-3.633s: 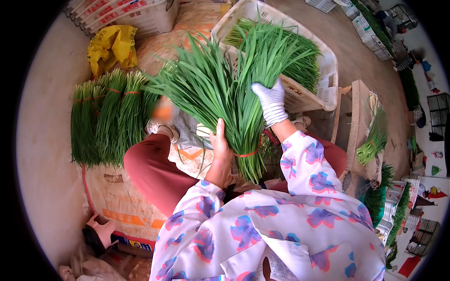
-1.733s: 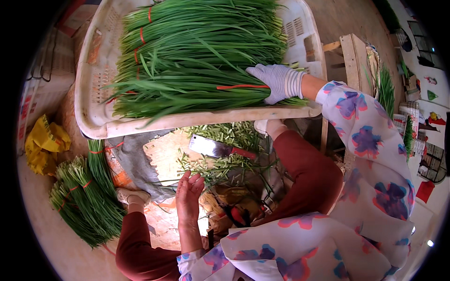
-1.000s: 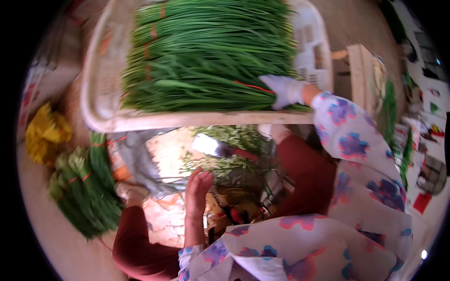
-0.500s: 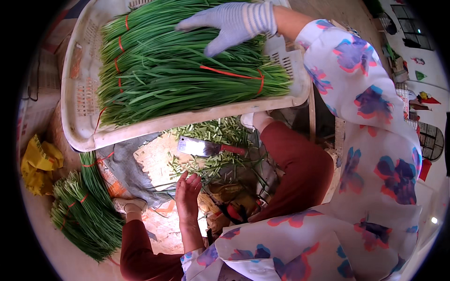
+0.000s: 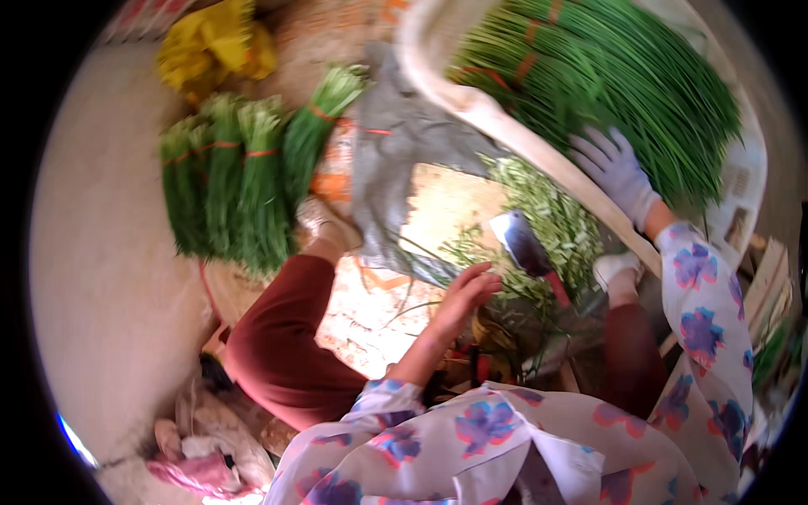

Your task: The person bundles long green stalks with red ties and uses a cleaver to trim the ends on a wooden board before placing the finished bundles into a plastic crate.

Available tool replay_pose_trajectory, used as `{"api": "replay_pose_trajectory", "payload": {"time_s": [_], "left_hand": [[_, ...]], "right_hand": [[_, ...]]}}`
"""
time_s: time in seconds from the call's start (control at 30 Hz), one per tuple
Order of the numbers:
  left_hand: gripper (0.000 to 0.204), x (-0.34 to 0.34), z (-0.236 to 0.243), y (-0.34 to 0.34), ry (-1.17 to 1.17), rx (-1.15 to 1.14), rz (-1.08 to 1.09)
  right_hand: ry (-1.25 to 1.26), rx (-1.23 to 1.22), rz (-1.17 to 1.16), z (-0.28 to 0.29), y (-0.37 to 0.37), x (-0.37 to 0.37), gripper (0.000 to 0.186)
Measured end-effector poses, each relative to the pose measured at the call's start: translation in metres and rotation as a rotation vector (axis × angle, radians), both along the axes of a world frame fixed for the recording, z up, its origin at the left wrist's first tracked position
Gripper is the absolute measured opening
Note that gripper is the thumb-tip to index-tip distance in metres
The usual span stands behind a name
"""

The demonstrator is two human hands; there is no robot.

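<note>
My right hand [image 5: 613, 168], in a pale knitted glove, rests with fingers spread on the near side of a white plastic crate [image 5: 497, 118]. Its fingertips lie by the green garlic chives [image 5: 623, 76] that fill the crate, banded in orange-red. Whether it presses on the chives or only on the rim is blurred. My bare left hand [image 5: 468, 295] hovers over the floor with fingers apart, holding nothing. Beyond its fingertips a cleaver [image 5: 526, 246] with a red handle lies among chopped pale-green stalk pieces [image 5: 551, 206], partly on a light board [image 5: 450, 206].
Several tied chive bundles [image 5: 252, 177] lie on the floor at the left, near my left shoe [image 5: 328, 223]. Behind them sits a crumpled yellow bag [image 5: 215, 50]. Dark grey sheeting [image 5: 383, 151] spreads by the board. A pinkish bag [image 5: 210, 446] lies at lower left.
The view has swung to the left, so the crate now appears at upper right. My gloved hand has come from above the chives down to the crate's near side. My left hand stays empty.
</note>
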State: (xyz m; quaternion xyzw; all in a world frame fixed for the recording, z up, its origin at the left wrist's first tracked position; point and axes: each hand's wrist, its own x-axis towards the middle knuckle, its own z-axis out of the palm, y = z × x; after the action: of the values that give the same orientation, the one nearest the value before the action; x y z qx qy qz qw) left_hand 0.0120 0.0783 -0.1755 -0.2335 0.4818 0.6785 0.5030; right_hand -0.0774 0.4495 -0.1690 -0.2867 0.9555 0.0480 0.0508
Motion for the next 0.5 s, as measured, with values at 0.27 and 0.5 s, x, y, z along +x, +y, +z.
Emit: {"api": "replay_pose_trajectory", "payload": {"time_s": [0.27,0.5], "left_hand": [[0.033,-0.168,-0.049,-0.021,1.091,-0.427,0.21],[0.096,-0.343,-0.042,-0.212,1.232,-1.704,-0.009]], "right_hand": [[-0.282,-0.091,-0.19,0.056,-0.016,-0.019,0.054],[0.123,-0.331,-0.483,0.133,-0.112,-0.019,0.079]]}}
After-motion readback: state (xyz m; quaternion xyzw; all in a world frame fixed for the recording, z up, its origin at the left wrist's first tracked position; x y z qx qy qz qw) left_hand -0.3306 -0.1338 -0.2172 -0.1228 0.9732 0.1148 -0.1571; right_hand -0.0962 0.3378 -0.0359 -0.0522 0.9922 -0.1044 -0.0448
